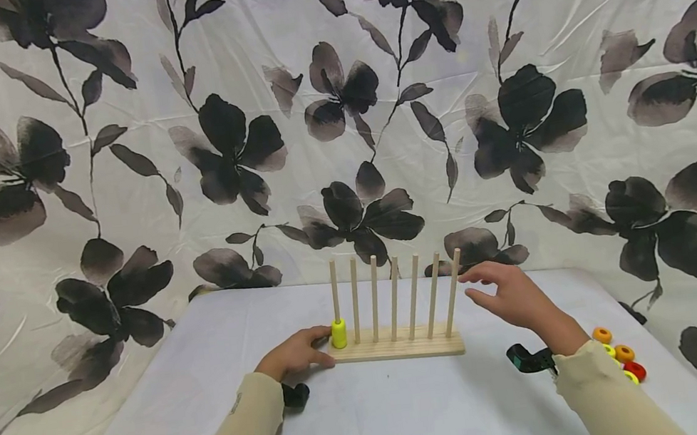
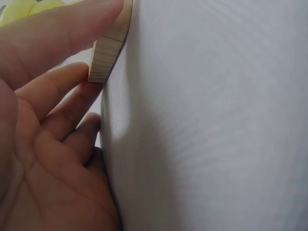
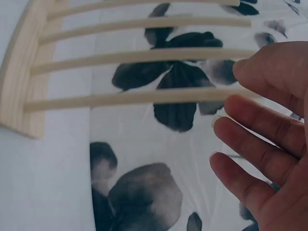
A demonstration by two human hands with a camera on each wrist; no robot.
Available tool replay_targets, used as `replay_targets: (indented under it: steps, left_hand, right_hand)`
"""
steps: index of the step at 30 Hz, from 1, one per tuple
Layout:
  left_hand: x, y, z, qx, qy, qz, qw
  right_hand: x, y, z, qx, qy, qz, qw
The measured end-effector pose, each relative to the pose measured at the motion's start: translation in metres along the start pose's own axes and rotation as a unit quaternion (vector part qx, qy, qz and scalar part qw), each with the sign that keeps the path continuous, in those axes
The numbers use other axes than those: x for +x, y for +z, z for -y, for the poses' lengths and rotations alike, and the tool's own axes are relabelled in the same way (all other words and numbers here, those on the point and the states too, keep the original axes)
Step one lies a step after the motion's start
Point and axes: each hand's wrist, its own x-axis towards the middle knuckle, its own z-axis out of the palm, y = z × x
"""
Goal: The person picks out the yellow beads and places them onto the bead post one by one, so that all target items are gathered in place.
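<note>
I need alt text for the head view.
A left hand holds the left end of a seven-peg wooden rack on a white table while the empty right hand hovers near the rightmost peg. A yellow stack sits on the leftmost peg; orange, yellow and red rings lie farther right.

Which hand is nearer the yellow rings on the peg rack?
Left. The left hand is beside the yellow rings; the right hand is by the rightmost peg, at the opposite end.
</note>
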Motion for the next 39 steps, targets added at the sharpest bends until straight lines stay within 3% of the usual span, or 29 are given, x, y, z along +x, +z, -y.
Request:
replay_targets:
  steps: [10, 22, 28, 39]
  left_hand:
    - [-0.004, 0.000, -0.001, -0.004, -0.004, 0.001, 1.0000]
    - [-0.003, 0.000, -0.001, 0.004, 0.000, -0.001, 1.0000]
    - [-0.003, 0.001, -0.001, -0.002, -0.011, 0.000, 0.9999]
    - [-0.003, 0.001, -0.002, -0.001, -0.008, -0.001, 1.0000]
  right_hand:
    - [-0.024, -0.003, -0.028, -0.002, 0.048, 0.035, 0.998]
    - [-0.054, -0.010, -0.055, 0.000, 0.128, 0.084, 0.988]
    - [-0.068, -0.013, -0.071, -0.004, 0.146, 0.103, 0.984]
    - [-0.090, -0.021, -0.099, -0.015, 0.211, 0.154, 0.965]
